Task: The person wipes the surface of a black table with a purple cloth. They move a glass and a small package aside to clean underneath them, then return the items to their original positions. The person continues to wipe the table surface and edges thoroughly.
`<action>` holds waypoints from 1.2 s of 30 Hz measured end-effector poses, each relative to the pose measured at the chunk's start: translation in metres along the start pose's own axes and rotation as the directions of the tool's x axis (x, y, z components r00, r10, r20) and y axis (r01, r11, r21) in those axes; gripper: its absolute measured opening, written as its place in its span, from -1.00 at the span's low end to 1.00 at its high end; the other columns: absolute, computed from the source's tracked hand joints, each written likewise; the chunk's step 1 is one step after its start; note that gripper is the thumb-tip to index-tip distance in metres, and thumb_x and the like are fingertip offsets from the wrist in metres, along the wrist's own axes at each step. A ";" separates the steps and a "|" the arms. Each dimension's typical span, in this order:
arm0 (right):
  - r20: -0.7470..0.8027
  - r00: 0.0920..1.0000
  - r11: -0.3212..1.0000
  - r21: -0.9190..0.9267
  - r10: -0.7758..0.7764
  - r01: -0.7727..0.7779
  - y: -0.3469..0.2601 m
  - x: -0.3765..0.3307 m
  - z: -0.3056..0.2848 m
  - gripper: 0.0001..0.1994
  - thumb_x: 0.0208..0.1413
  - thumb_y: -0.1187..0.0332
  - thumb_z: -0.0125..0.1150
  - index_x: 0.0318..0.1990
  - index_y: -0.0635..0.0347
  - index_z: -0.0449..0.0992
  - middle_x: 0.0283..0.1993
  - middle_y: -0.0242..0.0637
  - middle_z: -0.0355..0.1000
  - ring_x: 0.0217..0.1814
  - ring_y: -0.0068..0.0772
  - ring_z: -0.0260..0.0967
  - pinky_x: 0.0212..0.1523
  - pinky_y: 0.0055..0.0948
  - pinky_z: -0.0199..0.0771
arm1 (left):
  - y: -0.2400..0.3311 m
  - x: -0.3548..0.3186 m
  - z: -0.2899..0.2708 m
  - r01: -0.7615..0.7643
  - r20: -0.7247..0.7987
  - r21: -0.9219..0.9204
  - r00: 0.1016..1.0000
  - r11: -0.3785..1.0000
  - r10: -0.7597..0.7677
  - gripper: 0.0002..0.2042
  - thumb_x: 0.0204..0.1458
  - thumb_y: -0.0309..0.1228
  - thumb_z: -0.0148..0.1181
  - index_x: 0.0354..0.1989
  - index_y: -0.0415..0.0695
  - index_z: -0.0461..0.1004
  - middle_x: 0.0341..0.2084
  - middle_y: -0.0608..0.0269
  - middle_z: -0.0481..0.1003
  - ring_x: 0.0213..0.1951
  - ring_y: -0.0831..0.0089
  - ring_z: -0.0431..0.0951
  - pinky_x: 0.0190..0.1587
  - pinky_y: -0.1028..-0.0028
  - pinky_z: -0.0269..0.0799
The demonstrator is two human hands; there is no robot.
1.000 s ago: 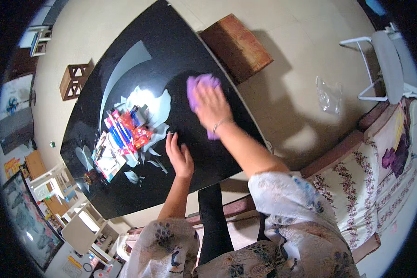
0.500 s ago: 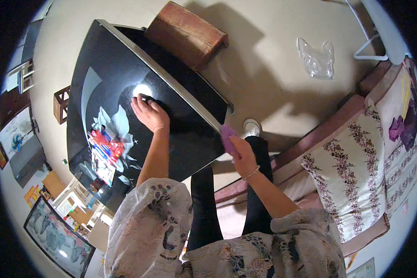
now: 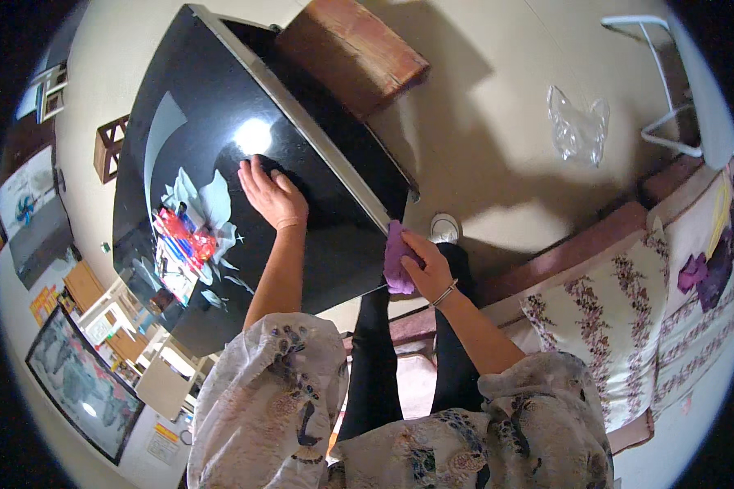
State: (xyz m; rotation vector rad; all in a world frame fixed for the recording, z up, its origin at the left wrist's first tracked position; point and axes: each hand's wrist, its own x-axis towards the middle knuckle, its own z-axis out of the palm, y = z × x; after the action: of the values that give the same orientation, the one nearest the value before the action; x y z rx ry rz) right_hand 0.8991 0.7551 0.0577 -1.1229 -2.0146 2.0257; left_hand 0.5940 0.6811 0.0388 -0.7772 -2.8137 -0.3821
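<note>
A black glossy table (image 3: 257, 244) with a pale flower pattern takes up the left and middle of the view. My left hand (image 3: 273, 196) lies on its top, fingers stretched out, just below a bright round reflection. At the table's near right corner my right hand (image 3: 426, 265) grips a purple cloth (image 3: 399, 259), which is pressed against the corner and the light edge strip (image 3: 318, 151). On the table's left part sits a red plastic packet (image 3: 189, 235) among pens and papers.
A reddish-brown wooden stool (image 3: 355, 53) stands against the table's far side. A clear plastic bag (image 3: 577, 128) lies on the floor. To the right is a sofa with a flowered cushion (image 3: 603, 318). A white metal-legged piece (image 3: 669, 122) stands at far right.
The view has shifted a little. My right hand and the cloth have turned at the corner, so more of the cloth shows. My left hand is still on the tabletop, with its fingers more spread.
</note>
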 end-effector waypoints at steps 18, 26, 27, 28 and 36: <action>0.098 0.984 0.961 0.218 0.150 -0.168 -0.051 0.149 0.039 -0.59 0.18 0.40 0.18 0.17 0.31 0.38 -0.01 -0.37 0.47 -0.03 -0.60 0.37 0.05 -0.53 0.36 | 0.017 0.007 -0.017 0.133 0.106 -0.015 0.986 0.991 -0.131 -0.50 0.08 -0.40 -0.02 0.25 -0.21 0.22 0.29 -0.11 0.15 0.35 -0.07 0.06 0.36 0.11 -0.06; 0.082 0.989 0.923 -0.356 -0.123 0.144 -0.143 0.332 0.062 -0.69 -0.02 0.21 0.30 -0.20 0.23 0.53 -0.23 0.00 0.54 -0.16 -0.01 0.51 -0.13 -0.22 0.49 | 0.019 0.010 -0.022 0.182 0.172 -0.034 0.970 0.983 -0.174 -0.47 0.07 -0.39 -0.01 0.27 -0.21 0.20 0.31 -0.12 0.12 0.36 -0.10 0.02 0.36 0.06 -0.08; 0.092 0.980 0.898 -0.392 -0.177 0.200 -0.149 0.353 0.060 -0.68 -0.03 0.19 0.30 -0.22 0.23 0.52 -0.23 0.02 0.54 -0.14 0.04 0.50 -0.11 -0.18 0.48 | 0.023 0.012 -0.020 0.174 0.177 -0.038 0.970 0.984 -0.165 -0.47 0.07 -0.39 -0.01 0.27 -0.21 0.19 0.31 -0.12 0.12 0.36 -0.10 0.02 0.36 0.06 -0.09; 0.121 0.977 0.890 -0.406 -0.175 0.210 -0.155 0.363 0.058 -0.67 -0.03 0.19 0.30 -0.20 0.23 0.51 -0.22 0.03 0.53 -0.12 0.05 0.50 -0.10 -0.17 0.48 | 0.024 0.013 -0.020 0.171 0.182 -0.034 0.970 0.985 -0.162 -0.46 0.07 -0.39 -0.02 0.28 -0.21 0.18 0.31 -0.12 0.11 0.36 -0.09 0.02 0.36 0.06 -0.09; 0.270 0.959 0.925 -0.378 0.083 0.026 -0.142 0.268 0.044 -0.75 -0.02 0.41 0.26 -0.18 0.19 0.40 -0.28 -0.08 0.50 -0.18 -0.11 0.51 -0.12 -0.24 0.46 | 0.012 0.009 -0.028 0.217 0.239 0.016 0.947 0.976 -0.215 -0.45 0.07 -0.38 -0.01 0.29 -0.21 0.17 0.33 -0.16 0.07 0.37 -0.10 -0.02 0.38 0.04 -0.14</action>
State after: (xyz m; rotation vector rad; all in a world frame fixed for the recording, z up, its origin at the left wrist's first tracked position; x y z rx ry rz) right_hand 0.6181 0.8788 0.0620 -0.9592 -2.6354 1.9552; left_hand 0.5956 0.6868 0.0701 -0.5497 -3.1396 -0.3578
